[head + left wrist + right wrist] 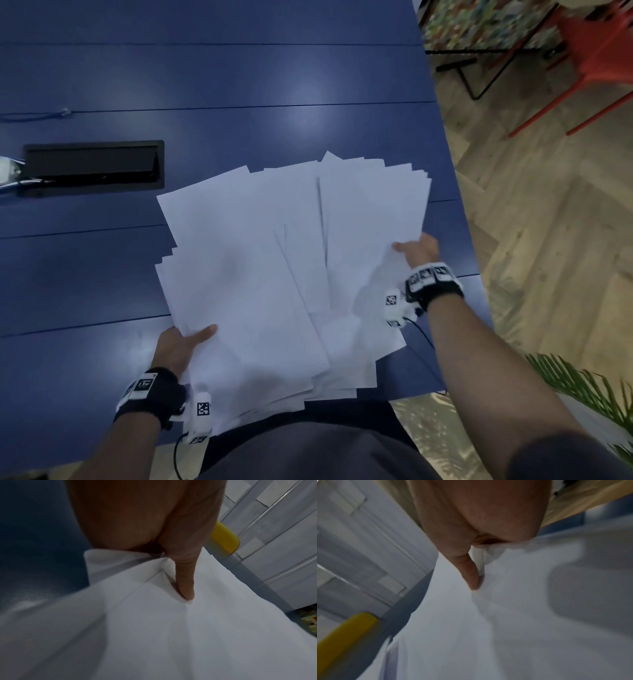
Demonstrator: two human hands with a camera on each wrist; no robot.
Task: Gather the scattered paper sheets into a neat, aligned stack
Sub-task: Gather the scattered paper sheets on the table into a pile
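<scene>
A loose, fanned pile of several white paper sheets (284,260) is held over the near right part of the blue table (205,85), its edges uneven. My left hand (181,342) grips the pile's lower left edge, thumb on top and fingers hidden beneath. My right hand (419,251) grips the right edge the same way. In the left wrist view my thumb (185,582) presses into the creased paper sheets (188,635). In the blurred right wrist view the thumb (471,574) lies on the paper sheets (488,628).
A black recessed cable box (92,168) is set into the table at the left. The table's right edge (448,164) runs close beside the pile, with wooden floor (548,240) beyond. A red chair (589,68) stands far right; a plant (582,383) is near right.
</scene>
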